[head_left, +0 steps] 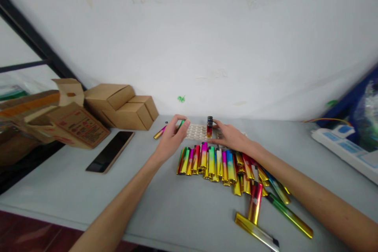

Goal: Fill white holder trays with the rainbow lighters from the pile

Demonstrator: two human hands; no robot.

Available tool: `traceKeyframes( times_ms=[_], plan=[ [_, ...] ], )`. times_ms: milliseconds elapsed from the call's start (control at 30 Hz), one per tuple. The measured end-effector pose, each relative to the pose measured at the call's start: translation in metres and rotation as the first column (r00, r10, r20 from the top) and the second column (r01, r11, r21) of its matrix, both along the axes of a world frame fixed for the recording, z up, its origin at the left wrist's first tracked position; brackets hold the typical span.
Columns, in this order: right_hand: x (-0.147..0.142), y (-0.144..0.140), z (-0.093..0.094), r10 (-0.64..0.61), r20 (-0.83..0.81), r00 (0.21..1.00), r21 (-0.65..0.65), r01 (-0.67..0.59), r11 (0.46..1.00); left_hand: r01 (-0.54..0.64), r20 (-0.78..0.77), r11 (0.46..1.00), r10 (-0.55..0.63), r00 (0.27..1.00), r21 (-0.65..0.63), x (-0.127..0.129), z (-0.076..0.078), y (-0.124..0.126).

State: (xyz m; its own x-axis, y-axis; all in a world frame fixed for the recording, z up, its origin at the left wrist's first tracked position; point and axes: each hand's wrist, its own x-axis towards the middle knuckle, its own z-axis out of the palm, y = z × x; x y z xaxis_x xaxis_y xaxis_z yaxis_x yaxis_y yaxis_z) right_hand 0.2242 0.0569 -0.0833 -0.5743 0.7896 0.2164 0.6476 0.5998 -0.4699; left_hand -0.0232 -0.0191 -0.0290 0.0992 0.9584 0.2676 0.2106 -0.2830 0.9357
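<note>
My left hand is closed with fingertips and thumb around a green lighter, mostly hidden by the fingers. Just to its right lies a white, bumpy tray. On the tray stand dark-topped red lighters, one behind another. My right hand curls about them from the right, its thumb at the front and its fingers behind. Close in front of both hands, a heap of shiny metallic lighters in several colours lies on the table. A purple and gold lighter rests left of my left hand.
A black-screened phone lies on the grey table at left. Behind it are closed brown boxes and an opened carton. A white device stands at far right. The white wall borders the table's back.
</note>
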Motion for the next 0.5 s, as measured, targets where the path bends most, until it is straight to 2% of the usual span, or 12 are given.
traceKeyframes(
  times_ms=[100,267,500],
  plan=[
    [0.0000,-0.0001,0.0003,-0.010,0.002,1.000,-0.003,0.010,1.000,-0.068,-0.119,0.995,0.077,0.990,0.079,0.0052,-0.0040,-0.0026],
    [0.0003,-0.0004,0.0003,0.011,-0.008,1.000,0.013,-0.011,1.000,-0.190,-0.282,0.962,0.240,0.929,0.194,0.0060,-0.0052,-0.0044],
    [-0.0002,-0.0015,0.0024,0.002,0.005,1.000,-0.008,-0.002,1.000,-0.182,-0.366,0.962,0.247,0.897,0.204,0.0073,-0.0036,-0.0056]
  ],
)
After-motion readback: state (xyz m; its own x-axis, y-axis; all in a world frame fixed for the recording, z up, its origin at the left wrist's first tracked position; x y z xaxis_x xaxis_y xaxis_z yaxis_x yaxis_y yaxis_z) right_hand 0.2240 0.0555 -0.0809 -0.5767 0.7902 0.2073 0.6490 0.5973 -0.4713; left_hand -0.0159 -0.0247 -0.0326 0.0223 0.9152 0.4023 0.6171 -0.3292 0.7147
